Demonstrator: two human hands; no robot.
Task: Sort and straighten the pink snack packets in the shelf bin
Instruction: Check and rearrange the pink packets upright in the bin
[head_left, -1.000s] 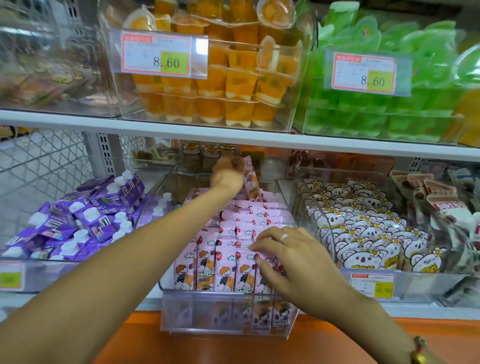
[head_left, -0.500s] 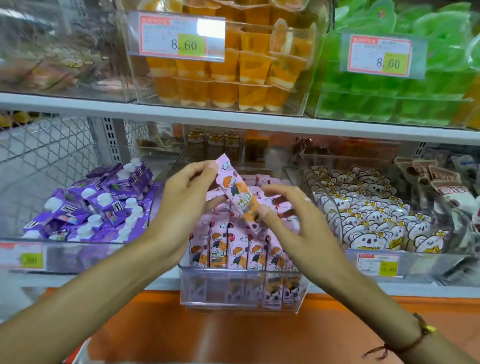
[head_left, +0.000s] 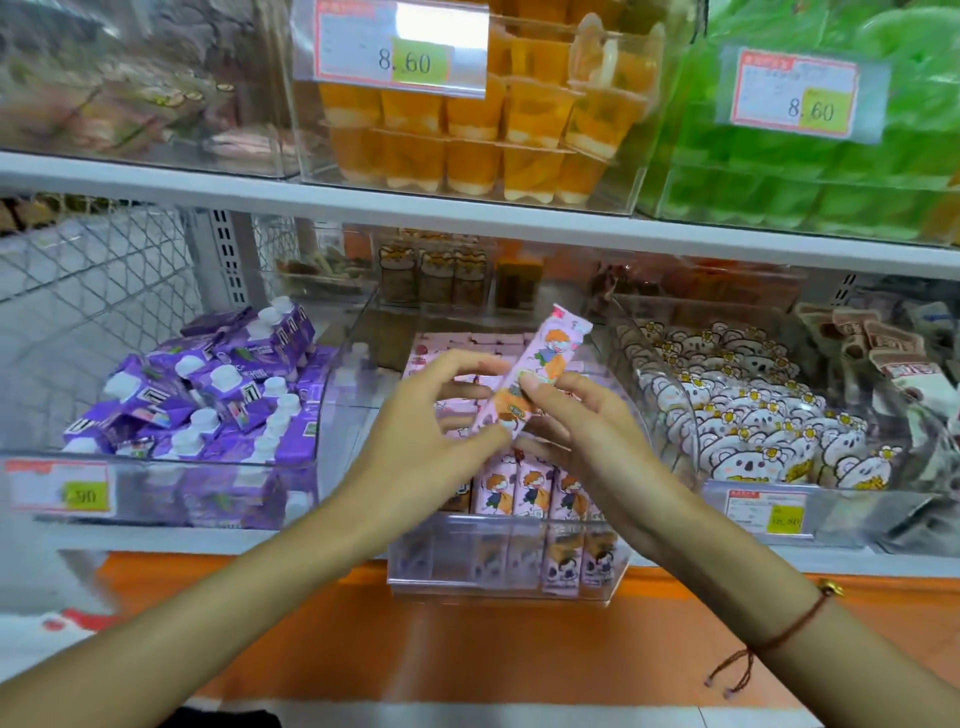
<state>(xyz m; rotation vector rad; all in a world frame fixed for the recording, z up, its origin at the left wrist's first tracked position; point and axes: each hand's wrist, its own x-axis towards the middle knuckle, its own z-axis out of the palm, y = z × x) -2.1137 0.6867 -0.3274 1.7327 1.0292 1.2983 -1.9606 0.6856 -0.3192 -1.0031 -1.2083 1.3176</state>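
Since half a second ago, the pink packet (head_left: 530, 374) has tipped the other way, its top now leaning right above the bin (head_left: 498, 566). Left hand (head_left: 431, 415) pinches its lower end with curled fingers; right hand (head_left: 576, 421) grips the middle. Best to turn it upright, picture forward, before slotting it into the front row (head_left: 524, 491).

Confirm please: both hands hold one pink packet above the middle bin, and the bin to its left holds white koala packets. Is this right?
Not quite. In the head view the left bin holds purple pouches; the koala packets are on the right. Both hands, left hand and right hand, do hold the pink packet above the middle bin.
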